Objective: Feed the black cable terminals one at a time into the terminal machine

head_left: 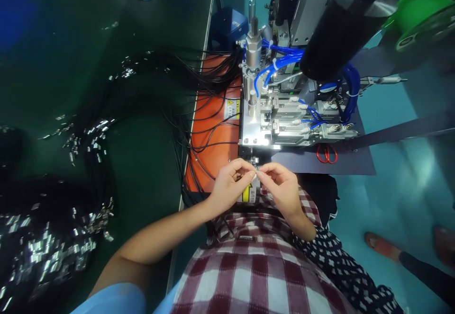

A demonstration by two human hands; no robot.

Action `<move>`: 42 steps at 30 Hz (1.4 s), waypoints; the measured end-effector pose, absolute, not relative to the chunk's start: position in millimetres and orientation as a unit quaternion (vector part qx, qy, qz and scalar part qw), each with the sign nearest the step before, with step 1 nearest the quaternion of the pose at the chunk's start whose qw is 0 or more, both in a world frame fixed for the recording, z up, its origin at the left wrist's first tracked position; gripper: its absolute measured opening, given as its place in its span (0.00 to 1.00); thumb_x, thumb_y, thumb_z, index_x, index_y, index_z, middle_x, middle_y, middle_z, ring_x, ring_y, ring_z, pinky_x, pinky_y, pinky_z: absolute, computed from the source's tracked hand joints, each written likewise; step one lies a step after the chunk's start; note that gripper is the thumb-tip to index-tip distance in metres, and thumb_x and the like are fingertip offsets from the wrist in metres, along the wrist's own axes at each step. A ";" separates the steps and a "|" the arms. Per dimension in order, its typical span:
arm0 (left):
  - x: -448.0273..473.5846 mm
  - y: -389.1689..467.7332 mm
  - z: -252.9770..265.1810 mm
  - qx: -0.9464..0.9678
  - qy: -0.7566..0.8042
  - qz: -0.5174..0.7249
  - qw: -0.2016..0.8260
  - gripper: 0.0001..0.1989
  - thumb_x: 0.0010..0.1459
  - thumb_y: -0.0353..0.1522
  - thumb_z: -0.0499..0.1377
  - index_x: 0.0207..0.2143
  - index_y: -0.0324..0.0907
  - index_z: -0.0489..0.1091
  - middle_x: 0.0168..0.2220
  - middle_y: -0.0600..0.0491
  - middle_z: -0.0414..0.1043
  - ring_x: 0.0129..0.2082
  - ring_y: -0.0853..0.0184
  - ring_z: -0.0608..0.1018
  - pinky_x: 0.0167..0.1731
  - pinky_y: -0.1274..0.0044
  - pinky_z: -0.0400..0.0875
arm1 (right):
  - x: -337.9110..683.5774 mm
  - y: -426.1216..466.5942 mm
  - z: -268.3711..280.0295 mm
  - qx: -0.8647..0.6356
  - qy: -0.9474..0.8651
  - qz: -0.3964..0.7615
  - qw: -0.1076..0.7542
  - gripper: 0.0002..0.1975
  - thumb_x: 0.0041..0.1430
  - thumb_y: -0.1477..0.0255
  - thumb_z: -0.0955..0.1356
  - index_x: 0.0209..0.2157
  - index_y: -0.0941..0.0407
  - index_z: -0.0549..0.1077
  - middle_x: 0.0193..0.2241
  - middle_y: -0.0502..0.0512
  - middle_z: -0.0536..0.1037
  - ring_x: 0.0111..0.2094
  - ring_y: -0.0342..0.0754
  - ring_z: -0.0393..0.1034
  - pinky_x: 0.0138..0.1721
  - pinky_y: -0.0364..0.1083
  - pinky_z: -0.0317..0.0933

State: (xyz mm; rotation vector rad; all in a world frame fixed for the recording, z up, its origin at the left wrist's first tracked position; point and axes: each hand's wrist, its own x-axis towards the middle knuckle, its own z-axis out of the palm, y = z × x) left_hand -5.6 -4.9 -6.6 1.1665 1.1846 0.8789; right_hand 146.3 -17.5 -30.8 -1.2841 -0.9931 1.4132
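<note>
In front of the metal machine (pixel 256 129), my left hand (pixel 232 183) and my right hand (pixel 282 188) meet fingertip to fingertip. Both are closed in a pinch on something small between them, too tiny to name. Just below the fingers is a label with a yellow mark (pixel 246 193), partly covered by my left hand. Thin black cables (pixel 206 146) run over the orange machine cover (pixel 213 127) to the left of my hands. Some of them reach the machine's front plate.
Bundles of black cables with shiny metal ends (pixel 95 134) spread over the dark green table (pixel 142 162). Red-handled scissors (pixel 327 154) lie on the grey plate at right. Blue air hoses (pixel 284 60) and a green reel (pixel 423 6) rise behind. Another person's foot (pixel 382 245) shows at lower right.
</note>
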 end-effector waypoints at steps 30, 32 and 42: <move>-71.1 -58.3 -1.4 0.843 0.445 0.210 0.216 0.10 0.66 0.33 0.52 0.41 0.40 0.71 0.31 0.49 0.73 0.32 0.66 0.73 0.35 0.75 0.65 | 255.0 -63.8 -86.5 -0.571 -0.480 0.543 0.385 0.18 0.54 0.55 0.71 0.31 0.57 0.75 0.26 0.53 0.74 0.24 0.45 0.62 0.27 0.44 0.58; -83.1 -62.9 -6.9 0.855 0.426 0.215 0.202 0.10 0.66 0.30 0.50 0.37 0.40 0.71 0.31 0.49 0.73 0.32 0.66 0.73 0.35 0.74 0.65 | 255.0 -60.0 -92.5 -0.570 -0.486 0.552 0.367 0.18 0.54 0.55 0.71 0.31 0.57 0.75 0.26 0.52 0.73 0.24 0.45 0.62 0.27 0.44 0.58; -103.6 -86.9 -43.8 0.933 0.323 -0.012 0.158 0.14 0.64 0.39 0.54 0.30 0.42 0.72 0.28 0.50 0.72 0.32 0.63 0.71 0.53 0.65 0.58 | 249.0 -42.9 -88.3 -0.555 -0.496 0.594 0.305 0.20 0.51 0.52 0.71 0.28 0.56 0.76 0.24 0.53 0.73 0.23 0.47 0.65 0.26 0.46 0.62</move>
